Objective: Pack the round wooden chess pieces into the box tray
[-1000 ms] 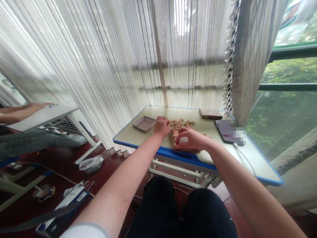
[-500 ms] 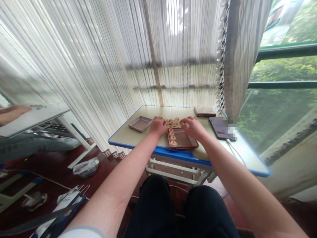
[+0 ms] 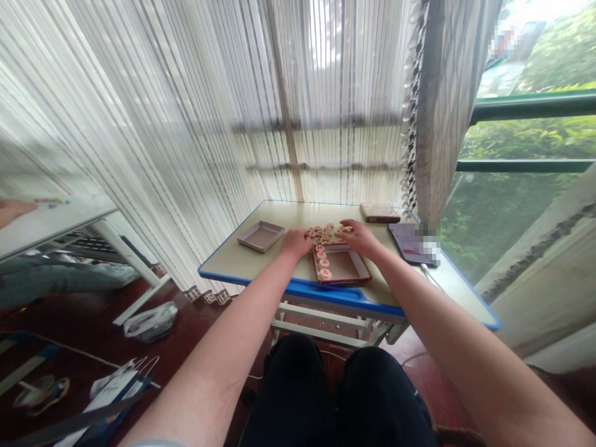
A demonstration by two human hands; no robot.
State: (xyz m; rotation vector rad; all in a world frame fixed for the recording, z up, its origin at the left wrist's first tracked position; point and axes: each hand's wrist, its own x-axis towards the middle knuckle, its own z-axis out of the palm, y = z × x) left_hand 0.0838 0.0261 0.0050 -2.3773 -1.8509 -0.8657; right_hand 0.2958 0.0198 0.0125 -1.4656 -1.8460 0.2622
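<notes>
Round wooden Chinese chess pieces (image 3: pixel 319 234) lie in a loose cluster on the table between my hands. In front of them is a shallow box tray (image 3: pixel 347 264), where several pieces with red characters (image 3: pixel 323 263) form a column along its left side. My left hand (image 3: pixel 297 243) rests at the cluster's left edge, fingers curled in; whatever they may hold is hidden. At the cluster's right, my right hand (image 3: pixel 357 236) has thumb and fingers apart around a few pieces (image 3: pixel 344 230), touching or very near them.
A second shallow tray (image 3: pixel 261 236) sits on the left of the blue-edged table (image 3: pixel 228 264). A flat box (image 3: pixel 380 212) and a tablet-like device (image 3: pixel 412 244) with a white cable are at the right. String curtains hang behind. Another person's hand (image 3: pixel 13 212) is at a neighbouring table.
My right hand's fingers have spread from a pinch near one piece to a wider grasp around several. The left hand stays by the cluster. The whole view has shifted slightly.
</notes>
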